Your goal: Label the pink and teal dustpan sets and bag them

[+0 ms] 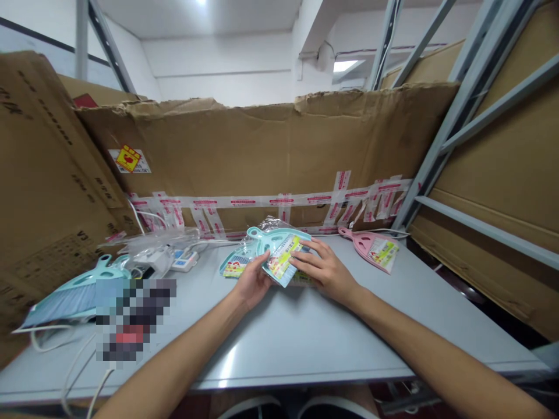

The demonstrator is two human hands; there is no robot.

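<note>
A turquoise mini dustpan and brush set (282,263) with a bright printed label is held up over the middle of the table. My left hand (254,281) grips its lower left edge, with the thumb on the front. My right hand (326,269) closes on its right side, its fingers lying across the label. Behind it to the left, partly hidden, lies a second turquoise set (236,265) with a similar label. Crumpled clear plastic (276,224) shows behind the held set. To the right rests a pink dustpan and brush set (371,249) with its own label.
On the left of the grey table (262,343) lies another turquoise dustpan and brush (82,294), near a white power strip (184,260), clear plastic bags (152,247) and loose white cables. A taped cardboard wall (271,151) closes the back. Metal shelf posts (437,145) stand at right.
</note>
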